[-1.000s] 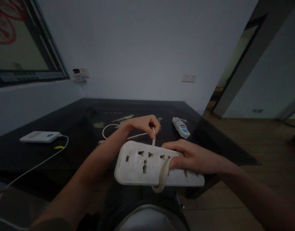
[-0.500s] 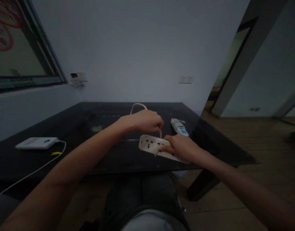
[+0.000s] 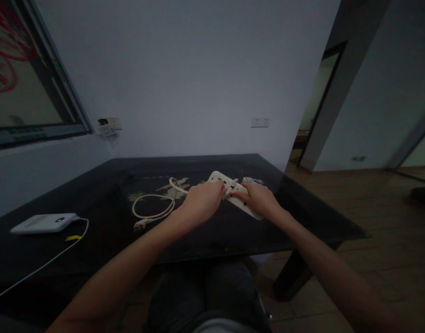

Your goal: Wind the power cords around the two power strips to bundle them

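A white power strip (image 3: 219, 178) rests on the dark table (image 3: 94, 185), held between both hands. My left hand (image 3: 201, 202) is closed over its near left end, where the cord leaves it. My right hand (image 3: 257, 200) is closed over its right half, fingers pressed on the top face. The strip's pale cord (image 3: 153, 203) lies in a loose coil on the table to the left, ending in a plug (image 3: 140, 225). A small white and blue device (image 3: 252, 181) is mostly hidden just behind my right hand.
A white flat box (image 3: 42, 222) with a white cable (image 3: 46, 263) lies at the table's left. Wall sockets (image 3: 260, 122) sit on the back wall. A dark-framed window (image 3: 32, 92) is on the left. A doorway (image 3: 316, 101) and wooden floor are at right.
The power strip went from raised near my lap down and forward onto the table. Both hands followed it. The cord, lifted by my left hand earlier, now lies coiled on the table.
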### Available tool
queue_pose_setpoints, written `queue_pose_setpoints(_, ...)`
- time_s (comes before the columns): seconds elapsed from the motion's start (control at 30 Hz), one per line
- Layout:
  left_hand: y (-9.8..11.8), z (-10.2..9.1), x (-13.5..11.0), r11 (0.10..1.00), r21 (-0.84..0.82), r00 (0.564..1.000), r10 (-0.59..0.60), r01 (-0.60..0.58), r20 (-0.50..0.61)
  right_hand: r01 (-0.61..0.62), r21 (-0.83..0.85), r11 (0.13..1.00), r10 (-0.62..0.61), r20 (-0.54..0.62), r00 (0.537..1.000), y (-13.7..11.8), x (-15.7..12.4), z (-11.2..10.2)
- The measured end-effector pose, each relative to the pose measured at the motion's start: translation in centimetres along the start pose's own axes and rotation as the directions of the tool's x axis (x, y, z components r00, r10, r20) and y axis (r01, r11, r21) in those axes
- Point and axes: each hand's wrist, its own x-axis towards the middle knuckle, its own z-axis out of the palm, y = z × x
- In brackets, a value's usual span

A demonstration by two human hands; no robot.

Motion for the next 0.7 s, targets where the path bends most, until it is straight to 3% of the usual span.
queue_pose_setpoints(0.27,0.2,2.5,-0.9,0.962,-0.269,0.992,-0.078,0.05,-0.097,0.001,0.24,0.971,0.019,-0.083,0.996,1.2,1.2,0.1)
queue_pose_setpoints(0.53,-0.1,4.6,-0.6,0.859,-0.513,0.969,-0.113,-0.015,-0.219,0.002,0.404,0.915,0.067,-0.157,0.985,0.6,1.6,1.1)
queue_pose_setpoints(0.7,-1.2,5.6,-0.9,0.766,-0.638,0.965,-0.109,-0.073,-0.24,0.08,0.553,0.829,-0.004,-0.137,0.991,0.8,1.3,1.8)
